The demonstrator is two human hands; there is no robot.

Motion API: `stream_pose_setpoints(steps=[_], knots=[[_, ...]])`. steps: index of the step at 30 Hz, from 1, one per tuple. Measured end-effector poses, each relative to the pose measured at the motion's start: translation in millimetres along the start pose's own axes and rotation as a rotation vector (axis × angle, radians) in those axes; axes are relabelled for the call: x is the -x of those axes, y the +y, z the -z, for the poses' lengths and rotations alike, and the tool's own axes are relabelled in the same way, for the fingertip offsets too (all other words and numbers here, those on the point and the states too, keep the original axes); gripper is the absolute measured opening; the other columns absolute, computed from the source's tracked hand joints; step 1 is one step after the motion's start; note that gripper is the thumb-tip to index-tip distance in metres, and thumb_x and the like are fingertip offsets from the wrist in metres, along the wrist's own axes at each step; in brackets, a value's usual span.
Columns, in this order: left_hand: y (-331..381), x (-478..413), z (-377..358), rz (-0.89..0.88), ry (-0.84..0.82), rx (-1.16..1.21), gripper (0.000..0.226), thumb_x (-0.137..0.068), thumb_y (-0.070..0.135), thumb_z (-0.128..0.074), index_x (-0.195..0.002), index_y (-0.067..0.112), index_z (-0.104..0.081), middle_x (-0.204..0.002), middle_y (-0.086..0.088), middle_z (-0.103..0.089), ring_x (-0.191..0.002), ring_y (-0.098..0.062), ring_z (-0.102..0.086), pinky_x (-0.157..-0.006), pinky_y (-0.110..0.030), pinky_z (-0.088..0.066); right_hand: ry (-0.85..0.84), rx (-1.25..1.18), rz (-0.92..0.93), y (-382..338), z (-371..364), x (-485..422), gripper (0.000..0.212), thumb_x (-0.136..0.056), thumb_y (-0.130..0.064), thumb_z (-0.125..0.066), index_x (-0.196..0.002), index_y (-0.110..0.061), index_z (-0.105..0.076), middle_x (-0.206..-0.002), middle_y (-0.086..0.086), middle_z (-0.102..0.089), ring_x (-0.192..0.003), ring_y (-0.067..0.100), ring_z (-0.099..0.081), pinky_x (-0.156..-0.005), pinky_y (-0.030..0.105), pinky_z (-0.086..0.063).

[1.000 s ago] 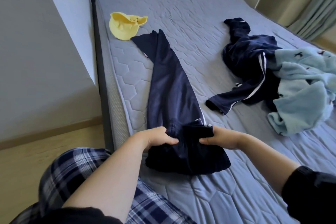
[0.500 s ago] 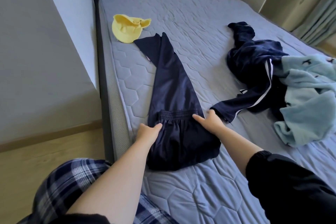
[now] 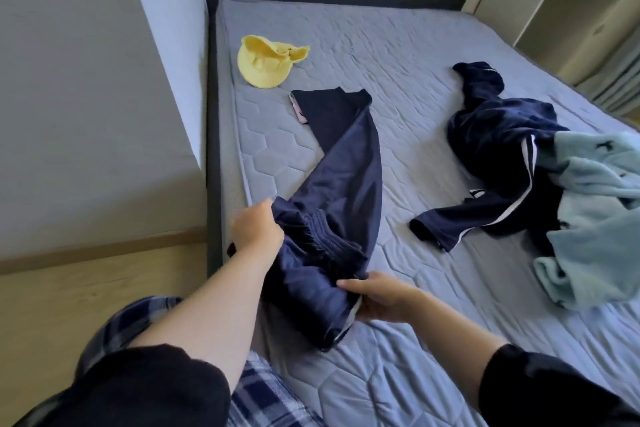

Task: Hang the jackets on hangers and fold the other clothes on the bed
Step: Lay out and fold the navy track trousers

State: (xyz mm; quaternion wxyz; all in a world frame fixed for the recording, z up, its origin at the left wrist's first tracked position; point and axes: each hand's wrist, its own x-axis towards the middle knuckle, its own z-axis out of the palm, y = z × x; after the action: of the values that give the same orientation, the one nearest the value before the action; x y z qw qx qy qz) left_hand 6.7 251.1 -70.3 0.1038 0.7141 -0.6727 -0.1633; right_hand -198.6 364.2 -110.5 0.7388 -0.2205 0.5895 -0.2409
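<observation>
Both hands clamp a grip on dark navy elastic-waist trousers (image 3: 346, 184) over a grey quilted bed (image 3: 398, 55): left hand (image 3: 258, 230) at the waistband, right hand (image 3: 377, 296) at the lower fold.

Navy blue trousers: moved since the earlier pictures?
Yes. The navy blue trousers lifted off the grey quilted mattress at the waist; hems drew away from the yellow cloth hat.

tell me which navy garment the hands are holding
The navy trousers, waist end gripped by left hand and right hand; the striped navy jacket lies untouched.
</observation>
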Motion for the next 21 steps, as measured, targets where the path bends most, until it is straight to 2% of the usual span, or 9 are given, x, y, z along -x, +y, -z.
stream_pose_setpoints(steps=[2,4,6,8,13,15,17,19,21], knots=[[-9,-6,0,0.058,-0.038,-0.104,0.043,-0.084,0.011,-0.055,-0.124,0.026,-0.047,-0.121,-0.006,-0.057,-0.117,-0.028,-0.048,-0.094,-0.04,-0.037,-0.042,-0.029,0.007,-5,-8,-2,0.037,-0.088,-0.029,-0.066,-0.107,0.002,-0.061,-0.089,0.013,-0.073,-0.076,0.023,-0.071,-0.062,0.03,-0.057],[-15,-4,-7,0.097,-0.071,-0.12,0.06,-0.084,0.017,-0.059,-0.138,0.028,-0.034,-0.135,-0.004,-0.044,-0.127,-0.026,-0.037,-0.104,-0.049,-0.032,0.069,-0.102,0.054,-14,-4,-7,0.051,-0.087,-0.04,-0.063,-0.117,0.002,-0.06,-0.092,0.011,-0.072,-0.076,0.022,-0.069,-0.061,0.028,-0.055],[-17,-1,-14,0.154,-0.117,-0.081,0.068,-0.086,0.025,-0.062,-0.144,0.029,-0.026,-0.143,-0.004,-0.034,-0.132,-0.027,-0.032,-0.107,-0.052,-0.029,0.155,-0.214,0.111,-22,7,-12,0.052,-0.091,-0.044,-0.056,-0.123,-0.003,-0.06,-0.091,0.009,-0.072,-0.072,0.019,-0.068,-0.056,0.023,-0.052],[-21,1,-18,0.284,-0.15,0.008,0.073,-0.084,0.034,-0.066,-0.145,0.028,-0.025,-0.146,-0.006,-0.03,-0.134,-0.029,-0.029,-0.108,-0.051,-0.029,0.142,-0.288,0.134,-26,14,-18,0.05,-0.093,-0.047,-0.052,-0.122,-0.007,-0.061,-0.094,0.009,-0.073,-0.075,0.02,-0.07,-0.057,0.025,-0.053],[-39,2,-23,0.836,-0.064,0.725,0.095,-0.066,0.034,-0.086,-0.139,0.004,-0.032,-0.144,-0.02,-0.035,-0.131,-0.035,-0.04,-0.108,-0.043,-0.035,0.068,-0.52,0.212,-24,7,-33,0.052,-0.095,-0.048,-0.046,-0.13,-0.01,-0.056,-0.123,0.014,-0.065,-0.106,0.026,-0.065,-0.081,0.041,-0.051],[-45,5,-26,0.938,-0.036,0.928,0.094,-0.064,0.03,-0.088,-0.135,-0.002,-0.036,-0.14,-0.021,-0.044,-0.126,-0.032,-0.048,-0.105,-0.042,-0.04,0.072,-0.584,0.219,-27,5,-38,0.05,-0.096,-0.046,-0.047,-0.129,-0.01,-0.057,-0.121,0.013,-0.066,-0.105,0.027,-0.065,-0.084,0.043,-0.05],[-51,5,-26,0.926,-0.032,0.995,0.086,-0.064,0.029,-0.089,-0.13,-0.004,-0.044,-0.13,-0.02,-0.055,-0.115,-0.031,-0.058,-0.097,-0.04,-0.047,0.095,-0.578,0.185,-31,1,-42,0.044,-0.095,-0.038,-0.053,-0.127,-0.008,-0.058,-0.119,0.015,-0.066,-0.104,0.029,-0.065,-0.085,0.044,-0.049],[-52,9,-22,0.897,-0.161,1.095,0.076,-0.071,0.032,-0.084,-0.13,-0.001,-0.05,-0.128,-0.015,-0.059,-0.113,-0.028,-0.059,-0.091,-0.035,-0.046,0.144,-0.529,0.147,-35,-9,-46,0.04,-0.096,-0.026,-0.054,-0.128,-0.004,-0.058,-0.11,0.016,-0.069,-0.095,0.028,-0.066,-0.082,0.042,-0.051],[-52,17,-16,0.85,-0.482,1.186,0.06,-0.081,0.031,-0.075,-0.13,0.003,-0.054,-0.13,-0.009,-0.059,-0.118,-0.025,-0.055,-0.097,-0.032,-0.04,0.209,-0.497,0.118,-37,-20,-51,0.038,-0.096,-0.015,-0.05,-0.13,0.002,-0.054,-0.096,0.017,-0.07,-0.081,0.028,-0.067,-0.073,0.039,-0.053]])
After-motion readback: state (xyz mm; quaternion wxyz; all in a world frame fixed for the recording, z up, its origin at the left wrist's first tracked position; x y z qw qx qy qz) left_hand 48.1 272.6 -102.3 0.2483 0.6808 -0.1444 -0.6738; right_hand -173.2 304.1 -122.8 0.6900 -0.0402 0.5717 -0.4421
